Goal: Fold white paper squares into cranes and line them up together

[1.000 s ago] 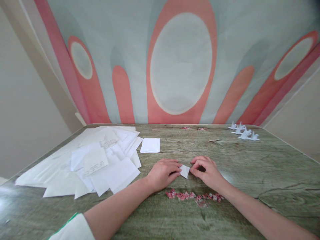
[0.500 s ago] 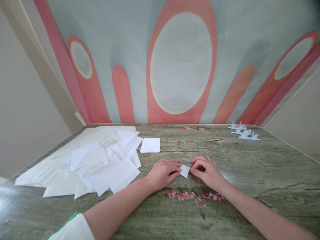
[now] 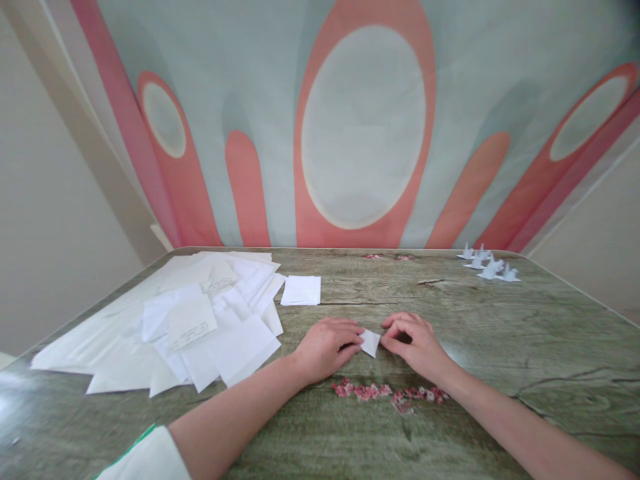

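Where both hands meet near the centre of the frame, a small folded piece of white paper [image 3: 371,343] rests between the fingertips, just above the tabletop's [image 3: 500,313] row of pink blossoms [image 3: 365,390]. From where I stand, the left hand's [image 3: 325,348] grip looks closed on its left edge, while the right hand's [image 3: 416,343] thumb and finger come together at its right corner, seeming to pinch it. To work a piece this small neatly, I would let the left fingertips steady it, keep the right pinch light and close to the corner, line the edges up before pressing, and run each crease firmly against the hard surface (soft creases tend to spring back).

Across the left of the frame spreads a heap of loose white sheets [image 3: 240,350], two of them bearing lines of writing. Its lower right sheets lie near the left forearm [image 3: 245,407], so a careless elbow could push them out of place. Just right of the heap sits a short stack of square white papers [image 3: 301,291]. Toward the upper right corner of the tabletop stands a cluster of white origami cranes [image 3: 491,267], well apart from the hands.
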{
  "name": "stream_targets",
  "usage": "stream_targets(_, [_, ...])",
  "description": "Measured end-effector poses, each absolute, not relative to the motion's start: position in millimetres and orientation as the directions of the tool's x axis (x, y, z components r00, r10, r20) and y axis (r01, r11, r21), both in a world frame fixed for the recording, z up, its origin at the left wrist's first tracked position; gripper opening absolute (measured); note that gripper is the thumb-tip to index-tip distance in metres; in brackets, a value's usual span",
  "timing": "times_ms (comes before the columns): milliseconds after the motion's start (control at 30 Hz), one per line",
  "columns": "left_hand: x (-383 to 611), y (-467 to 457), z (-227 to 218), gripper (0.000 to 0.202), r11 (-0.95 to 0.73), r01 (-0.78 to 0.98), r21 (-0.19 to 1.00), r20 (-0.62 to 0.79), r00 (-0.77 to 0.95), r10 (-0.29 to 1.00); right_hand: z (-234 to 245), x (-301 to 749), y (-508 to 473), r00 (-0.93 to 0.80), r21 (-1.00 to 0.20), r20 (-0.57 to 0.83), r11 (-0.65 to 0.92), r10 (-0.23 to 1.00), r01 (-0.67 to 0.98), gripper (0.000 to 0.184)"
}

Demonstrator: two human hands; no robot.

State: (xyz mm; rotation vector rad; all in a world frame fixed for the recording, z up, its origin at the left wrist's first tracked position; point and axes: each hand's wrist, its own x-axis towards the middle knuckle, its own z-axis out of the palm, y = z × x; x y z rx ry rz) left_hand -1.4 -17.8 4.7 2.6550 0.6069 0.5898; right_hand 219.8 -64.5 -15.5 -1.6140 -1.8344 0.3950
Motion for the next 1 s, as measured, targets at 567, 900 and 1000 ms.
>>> stream_targets(567, [-1.5, -17.4, 4.6, 0.019, -0.839, 0.343, 0.423, 0.297, 0.822, 0.486, -14.3, 217.5, -63.9, 0.002, -0.635, 0.219, 0.141, 0.976, 0.760, 0.013])
stream_targets(900, [-1.6, -18.7, 7.3, 0.019, -0.832, 0.351, 0.429, 0.287, 0.821, 0.494, -11.7, 216.2, -65.9, -0.001, -0.625, 0.254, 0.165, 0.967, 0.763, 0.013])
stream_targets(1000, [-1.4, -18.7, 7.2, 0.019, -0.832, 0.351, 0.430, 0.282, 0.823, 0.493, -12.9, 216.7, -65.0, -0.009, -0.616, 0.266, 0.177, 0.964, 0.767, 0.013])
